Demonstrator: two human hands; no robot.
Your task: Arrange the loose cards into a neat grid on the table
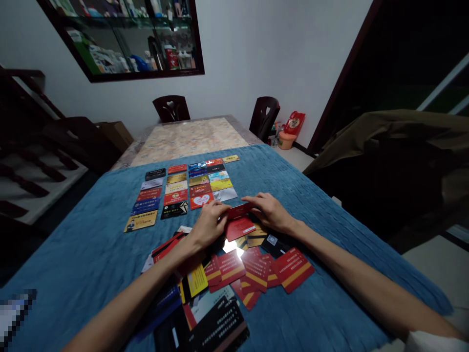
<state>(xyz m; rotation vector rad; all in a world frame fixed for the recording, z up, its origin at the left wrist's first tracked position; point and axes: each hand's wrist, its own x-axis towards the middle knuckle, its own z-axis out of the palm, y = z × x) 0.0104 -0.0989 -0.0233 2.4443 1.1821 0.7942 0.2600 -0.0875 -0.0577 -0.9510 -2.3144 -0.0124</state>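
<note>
Loose cards (229, 269) heaped on the cloth (276, 171); card rows (175, 198) just beyond, leftward; left forearm (135, 303) across the heap, hiding part of it. Held card (239, 210): over the heap's far edge, between left hand (208, 223) and right hand (271, 212), whose fingers pinch its two ends; long axis running side to side, one end toward each hand
</note>
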